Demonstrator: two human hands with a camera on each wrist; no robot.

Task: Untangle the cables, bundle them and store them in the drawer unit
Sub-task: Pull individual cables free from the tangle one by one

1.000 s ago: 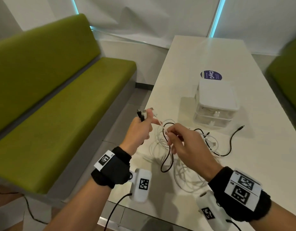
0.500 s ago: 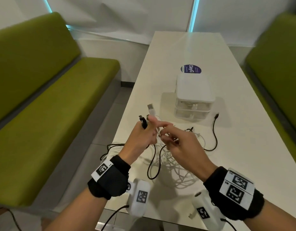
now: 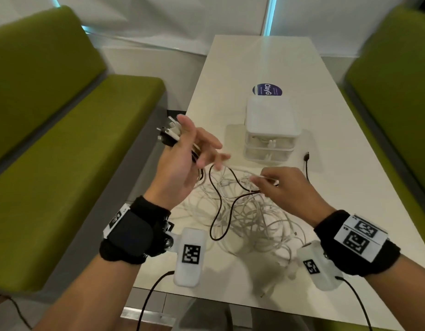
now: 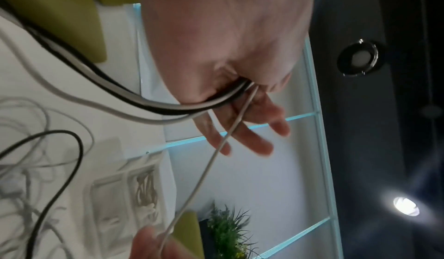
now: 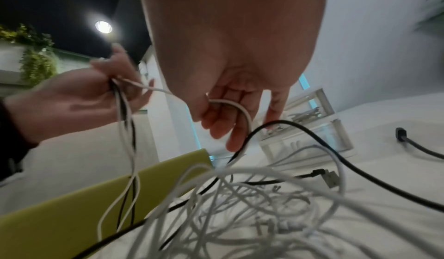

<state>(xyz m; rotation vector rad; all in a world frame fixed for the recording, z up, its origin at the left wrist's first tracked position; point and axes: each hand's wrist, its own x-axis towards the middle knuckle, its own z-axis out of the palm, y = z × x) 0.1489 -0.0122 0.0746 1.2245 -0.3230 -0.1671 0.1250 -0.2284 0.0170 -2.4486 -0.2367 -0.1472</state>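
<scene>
A tangle of white cables point(image 3: 249, 218) with a black cable point(image 3: 217, 211) looped through it lies on the white table point(image 3: 350, 187). My left hand point(image 3: 182, 151) is raised over the table's left edge and grips several plug ends point(image 3: 169, 133), black and white, with its outer fingers spread. In the left wrist view the cables point(image 4: 168, 109) run out under the thumb. My right hand point(image 3: 276, 185) hovers over the pile and pinches a thin white cable point(image 5: 240, 111) that stretches across to the left hand. The white drawer unit point(image 3: 270, 130) stands behind the pile, both drawers closed.
A blue round sticker point(image 3: 267, 89) lies on the table behind the drawer unit. The black cable's free plug point(image 3: 307, 156) rests right of the unit. Green benches point(image 3: 75, 139) flank the table on both sides; the right bench point(image 3: 398, 80) is close to the edge.
My hands have drawn apart: the left rose up and left with the plug ends, its fingers spreading, while the right moved right and down along the thin white cable.
</scene>
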